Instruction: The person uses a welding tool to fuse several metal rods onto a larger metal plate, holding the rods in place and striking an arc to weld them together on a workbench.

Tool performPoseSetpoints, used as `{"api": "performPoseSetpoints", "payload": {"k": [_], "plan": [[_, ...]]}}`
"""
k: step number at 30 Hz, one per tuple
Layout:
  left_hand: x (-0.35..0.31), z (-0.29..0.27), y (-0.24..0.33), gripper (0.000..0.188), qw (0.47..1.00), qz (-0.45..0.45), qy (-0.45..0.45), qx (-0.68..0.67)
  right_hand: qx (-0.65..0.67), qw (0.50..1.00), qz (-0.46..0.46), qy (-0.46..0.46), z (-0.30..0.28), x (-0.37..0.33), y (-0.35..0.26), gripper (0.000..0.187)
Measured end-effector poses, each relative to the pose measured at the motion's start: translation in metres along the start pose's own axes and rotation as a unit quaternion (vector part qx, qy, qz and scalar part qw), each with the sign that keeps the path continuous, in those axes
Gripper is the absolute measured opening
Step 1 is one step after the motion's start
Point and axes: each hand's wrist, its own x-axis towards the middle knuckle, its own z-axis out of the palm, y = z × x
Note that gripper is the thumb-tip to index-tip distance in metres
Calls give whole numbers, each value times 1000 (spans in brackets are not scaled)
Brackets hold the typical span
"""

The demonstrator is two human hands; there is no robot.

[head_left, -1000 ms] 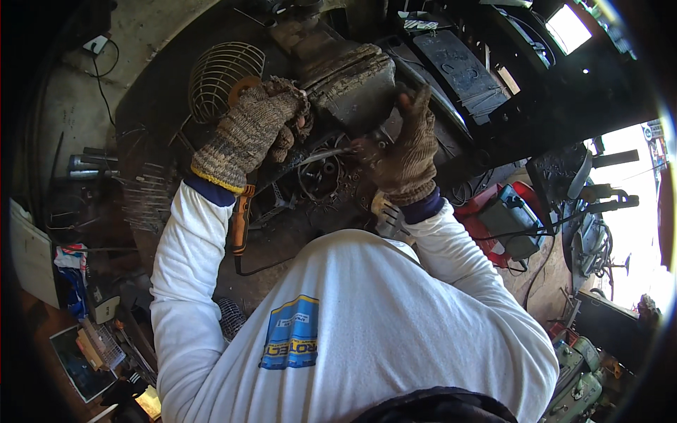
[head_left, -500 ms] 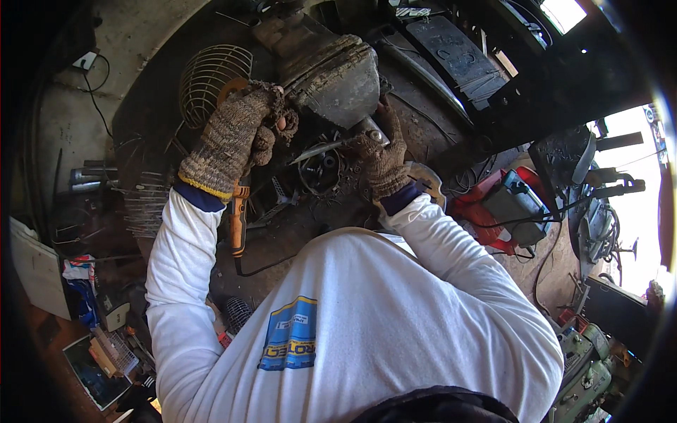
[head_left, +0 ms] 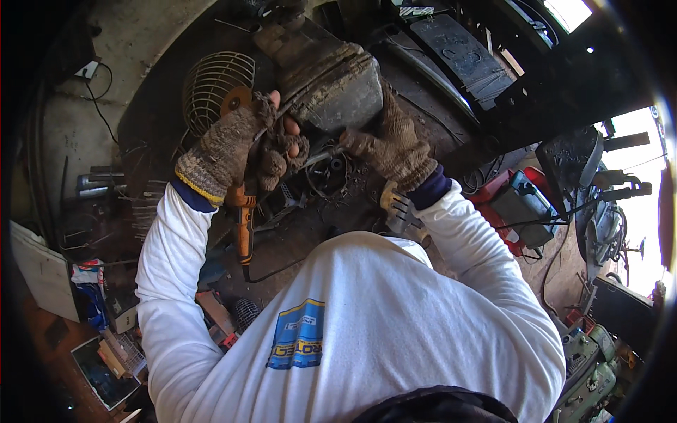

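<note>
A heavy, dirt-caked metal block (head_left: 342, 95), which looks like the jaw of a bench vise, sits between my hands. My right hand (head_left: 398, 148), in a worn brown knitted glove, is at its near right corner. Its fingers run along the block's side, and its thumb is on a metal bar (head_left: 323, 153) that slants out toward the left. My left hand (head_left: 229, 151), in a matching torn glove with bare fingertips showing, is curled beside the block's left edge. What lies inside those fingers is hidden. Below the left hand hangs an orange-handled power tool (head_left: 245, 229).
A round wire guard (head_left: 215, 84) and an orange disc (head_left: 236, 99) are beyond my left hand. A slotted metal piece (head_left: 402, 208) lies under my right wrist. Farther right stands a red and grey machine (head_left: 522, 204) with cables. Thin rods (head_left: 144, 201) lie at left.
My right hand has shifted slightly right and now covers the shiny cylinder end that showed before. My left hand's fingers have moved a little lower and closer to the bar.
</note>
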Motion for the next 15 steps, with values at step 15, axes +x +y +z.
{"api": "performPoseSetpoints", "payload": {"k": [15], "plan": [[7, -3, -10, 20, 970, 134, 135, 154, 318, 941, 101, -62, 3, 2, -7, 90]]}}
